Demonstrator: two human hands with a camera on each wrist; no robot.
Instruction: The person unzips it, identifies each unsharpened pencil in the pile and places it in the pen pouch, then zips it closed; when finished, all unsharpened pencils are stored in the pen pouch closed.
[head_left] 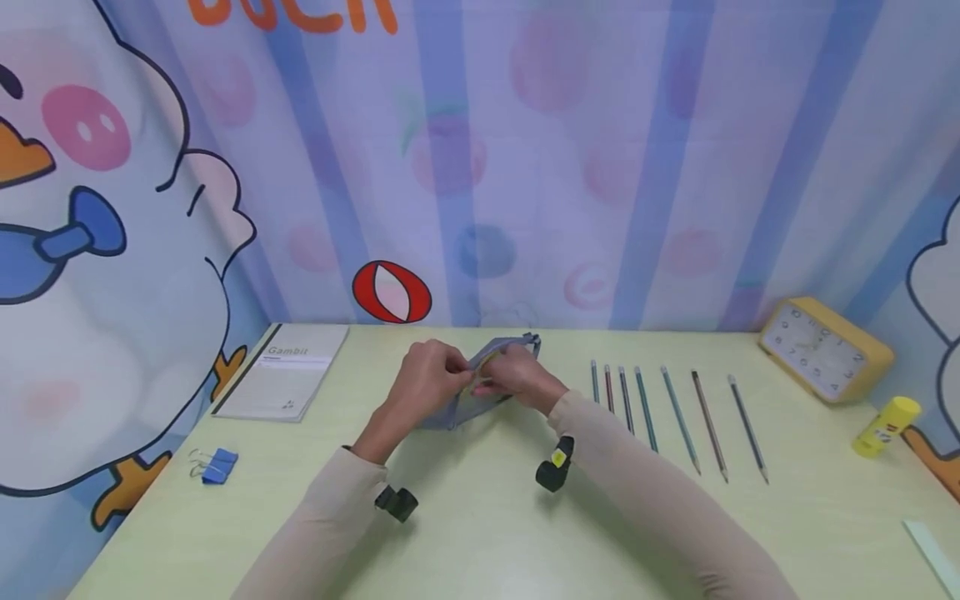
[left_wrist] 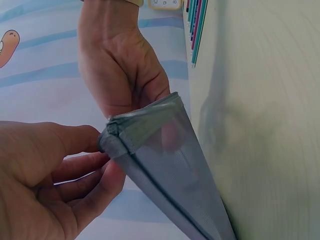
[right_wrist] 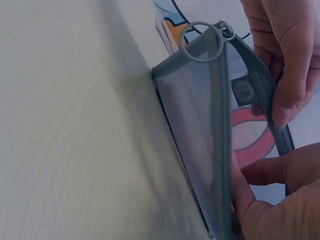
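Observation:
A grey mesh zipper pouch (head_left: 480,404) stands on edge, its zipped mouth undone, with a ring pull (right_wrist: 202,42) at one end. My left hand (head_left: 429,379) pinches one zipper edge of the mouth between thumb and fingers; in the right wrist view the left hand (right_wrist: 292,55) grips that edge beside a small round-logo tag (right_wrist: 244,90). The right hand (head_left: 521,372) reaches into the mouth, fingers extended and partly hidden by the pouch. Through the mesh in the left wrist view, fingers of the right hand (left_wrist: 120,65) show faintly inside.
Several pencils (head_left: 678,417) lie in a row to the right. Beyond them are a yellow clock (head_left: 825,350) and a glue stick (head_left: 885,427). A notebook (head_left: 285,375) and a blue binder clip (head_left: 219,467) lie at left. A pale strip (head_left: 932,554) sits at the right edge.

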